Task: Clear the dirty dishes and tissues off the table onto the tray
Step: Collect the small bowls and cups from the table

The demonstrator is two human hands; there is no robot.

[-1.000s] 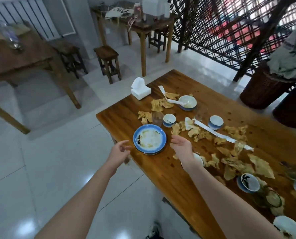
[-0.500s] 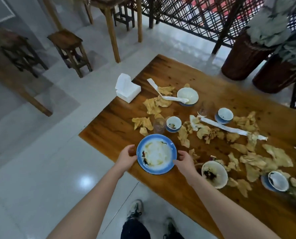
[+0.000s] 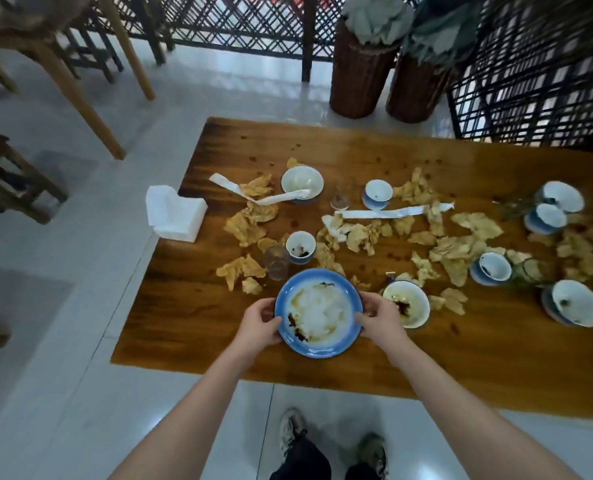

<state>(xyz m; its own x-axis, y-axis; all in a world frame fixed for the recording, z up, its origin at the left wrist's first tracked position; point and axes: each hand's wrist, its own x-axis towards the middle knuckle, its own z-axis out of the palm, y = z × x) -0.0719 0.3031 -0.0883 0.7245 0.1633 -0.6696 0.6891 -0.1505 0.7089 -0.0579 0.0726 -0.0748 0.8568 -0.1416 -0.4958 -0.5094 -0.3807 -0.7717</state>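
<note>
While crumpled tan tissues (image 3: 456, 252) lie around, left hand (image 3: 258, 322) and right hand (image 3: 380, 320) hold rim of dirty round blue plate (image 3: 319, 311).

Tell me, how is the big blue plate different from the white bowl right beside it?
The blue plate is wider and flatter; the white bowl is smaller and deeper. The plate has a broad blue rim; the bowl looks white inside. The left hand and right hand grip the plate's edges; the bowl sits on the table with no hand gripping it. Both are dirty, with dark sauce smears inside.
</note>
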